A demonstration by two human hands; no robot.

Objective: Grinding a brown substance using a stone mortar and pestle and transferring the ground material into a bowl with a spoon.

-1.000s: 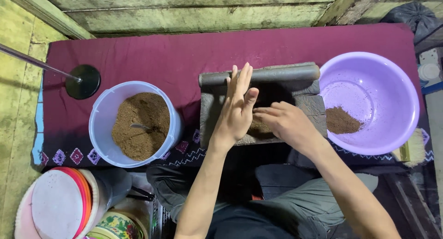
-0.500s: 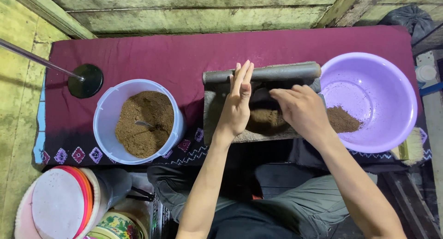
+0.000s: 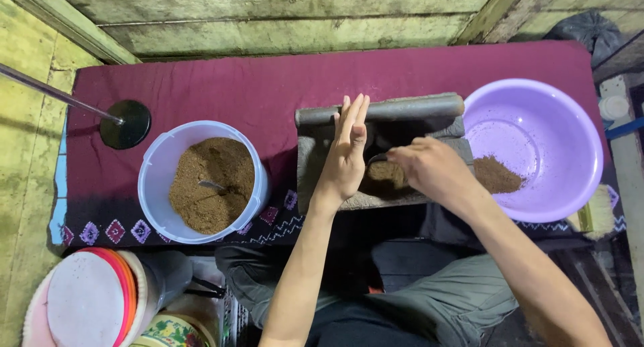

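While brown powder sits heaped on the grey stone grinding slab (image 3: 322, 166), both hands gather it toward the bowl side.
The small mound of ground brown powder (image 3: 384, 178) lies mid-slab; the left hand (image 3: 345, 152) stands edge-on as a wall, fingers straight and together, holding nothing, while the right hand (image 3: 433, 169) curls loosely over the mound, fingers bent, grip unclear. The step looks like sweeping; next calls for pushing the powder rightward into the lilac plastic basin (image 3: 570, 119). A grey stone roller (image 3: 402, 107) rests behind; a white bucket of brown powder (image 3: 157, 166) stands left on the maroon cloth (image 3: 221, 85).

Open maroon cloth (image 3: 221, 85) behind | white bucket (image 3: 155, 179) blocks left | lilac plastic basin (image 3: 570, 119) blocks right | grey stone roller (image 3: 402, 108) bars slab's far edge
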